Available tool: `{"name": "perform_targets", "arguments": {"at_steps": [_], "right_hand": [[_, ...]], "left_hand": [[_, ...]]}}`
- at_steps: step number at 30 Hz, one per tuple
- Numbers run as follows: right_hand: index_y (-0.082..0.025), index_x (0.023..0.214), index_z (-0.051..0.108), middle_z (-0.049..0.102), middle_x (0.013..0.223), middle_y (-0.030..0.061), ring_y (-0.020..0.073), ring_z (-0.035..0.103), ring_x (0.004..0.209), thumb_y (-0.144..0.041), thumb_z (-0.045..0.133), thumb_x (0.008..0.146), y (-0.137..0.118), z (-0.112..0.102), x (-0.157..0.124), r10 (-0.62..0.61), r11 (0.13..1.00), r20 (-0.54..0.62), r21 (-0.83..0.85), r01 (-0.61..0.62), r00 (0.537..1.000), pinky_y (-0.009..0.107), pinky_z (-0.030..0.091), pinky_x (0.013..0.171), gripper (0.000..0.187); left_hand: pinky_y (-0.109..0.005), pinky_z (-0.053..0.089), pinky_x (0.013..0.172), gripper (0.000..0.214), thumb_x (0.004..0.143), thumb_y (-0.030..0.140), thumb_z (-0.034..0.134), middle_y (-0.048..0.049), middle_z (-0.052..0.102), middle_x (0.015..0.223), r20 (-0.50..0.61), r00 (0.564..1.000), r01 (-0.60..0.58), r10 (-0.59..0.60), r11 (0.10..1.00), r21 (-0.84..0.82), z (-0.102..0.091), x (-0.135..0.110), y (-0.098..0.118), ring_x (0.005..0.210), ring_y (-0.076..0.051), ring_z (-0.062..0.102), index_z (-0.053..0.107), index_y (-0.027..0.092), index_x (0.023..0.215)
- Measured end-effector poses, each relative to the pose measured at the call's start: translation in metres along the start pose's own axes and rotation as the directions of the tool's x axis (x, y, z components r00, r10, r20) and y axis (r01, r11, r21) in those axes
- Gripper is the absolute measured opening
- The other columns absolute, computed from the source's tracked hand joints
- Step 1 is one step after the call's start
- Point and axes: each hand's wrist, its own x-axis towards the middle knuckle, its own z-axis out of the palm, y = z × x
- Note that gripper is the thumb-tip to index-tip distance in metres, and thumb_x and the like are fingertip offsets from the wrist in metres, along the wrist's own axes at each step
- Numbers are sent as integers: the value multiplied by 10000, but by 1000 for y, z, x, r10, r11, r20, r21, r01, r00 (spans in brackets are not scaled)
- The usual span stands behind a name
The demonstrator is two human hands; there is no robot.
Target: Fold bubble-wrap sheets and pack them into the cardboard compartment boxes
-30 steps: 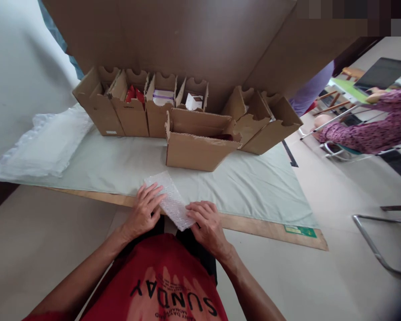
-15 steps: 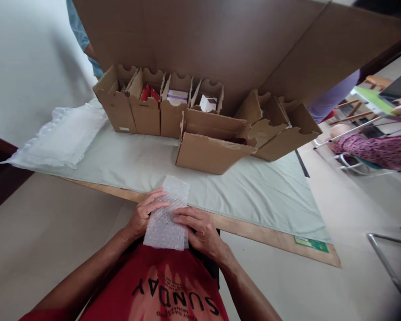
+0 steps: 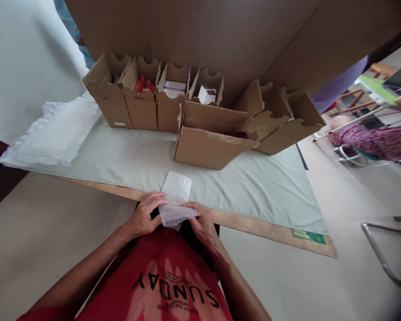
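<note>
A tall brown cardboard panel [image 3: 200, 40] closes off the background, and in front of it a tabletop [image 3: 130, 154] under a pale green cloth carries open brown cardboard file boxes [image 3: 143, 117]. Down at the near edge, here's the focus: a strip of clear bubble wrap [image 3: 177, 185], its far end flat on the cloth, its near end doubled up over the edge. The left hand [image 3: 143, 217] grasps the left side at the fold; the right hand [image 3: 203, 224] has the right corner pinched, so both grips are occupied. By my reading, it's part done: one end turned over, the far stretch unfolded. Whether anything's inside, I can't tell. For lettering, the red T-shirt [image 3: 173, 267] shouts "SUNDAY", while the green label [image 3: 309, 236] at the board's edge is too small to read.
</note>
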Motion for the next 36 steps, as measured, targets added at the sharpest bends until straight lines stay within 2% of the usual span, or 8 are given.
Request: {"name": "perform_targets", "arguments": {"at_steps": [5, 8, 12, 15, 17, 19, 28, 36], "right_hand": [[-194, 868, 680, 713, 775, 21, 172, 644, 716, -371, 570, 912, -2, 5, 10, 106, 993, -56, 55, -103, 993, 267, 496, 686, 213], [-201, 745, 601, 590, 657, -17, 139, 521, 616, -437, 562, 918, -4, 7, 15, 176, 984, -99, 34, -173, 979, 249, 410, 594, 295], [-213, 698, 534, 512, 608, -34, 128, 457, 570, -439, 549, 905, -5, 7, 24, 218, 972, -140, -56, -227, 966, 252, 348, 558, 307], [-200, 868, 614, 590, 642, -20, 149, 526, 580, -404, 554, 890, -3, 8, 32, 242, 953, -169, -146, -267, 956, 261, 375, 579, 214], [-179, 1066, 641, 648, 683, -7, 168, 580, 598, -380, 562, 886, -2, 8, 36, 261, 932, -186, -208, -297, 947, 270, 405, 605, 280], [-167, 1179, 634, 686, 716, 8, 183, 619, 621, -357, 564, 889, 0, 9, 37, 259, 912, -198, -271, -307, 945, 280, 434, 635, 354], [-176, 1232, 642, 758, 882, 58, 203, 705, 762, -357, 515, 958, 8, 16, 39, 65, 909, -251, -385, -162, 966, 294, 510, 736, 352], [-148, 1345, 591, 738, 814, 47, 221, 694, 700, -288, 512, 947, 11, 22, 57, 114, 778, -222, -586, -226, 968, 299, 455, 625, 429]], "left_hand": [[-393, 540, 995, 246, 971, 307, 535, -147, 731, 1211, -7, 993, 119, -120, 990, -71, -4, 8, 4, 1152, -247, 680, 740, 181, 1027], [-346, 549, 919, 281, 991, 320, 494, -105, 760, 1053, -2, 969, 244, -245, 966, -79, -4, 15, 8, 1002, -217, 705, 727, 185, 914], [-312, 550, 795, 235, 958, 313, 539, -53, 749, 899, -98, 911, 398, -400, 917, -41, 7, 24, 6, 831, -198, 698, 703, 176, 1056], [-330, 542, 811, 291, 914, 268, 598, -49, 729, 866, -236, 908, 376, -347, 922, 90, 19, 28, -1, 828, -212, 684, 676, 171, 1177], [-357, 534, 838, 320, 902, 233, 613, -51, 708, 840, -284, 921, 334, -268, 917, 217, 25, 30, -4, 834, -226, 664, 663, 171, 1213], [-376, 529, 839, 331, 905, 215, 614, -54, 692, 825, -287, 934, 299, -211, 903, 309, 27, 30, -5, 834, -239, 646, 649, 167, 1230], [-353, 535, 801, 345, 953, 177, 531, -50, 696, 836, -336, 928, 273, -160, 906, 322, 25, 28, -8, 797, -216, 651, 593, 156, 1292], [-372, 540, 793, 341, 919, 144, 575, -91, 731, 859, -228, 946, 311, -229, 840, 445, 24, 40, -11, 826, -252, 680, 641, 128, 1253]]}}
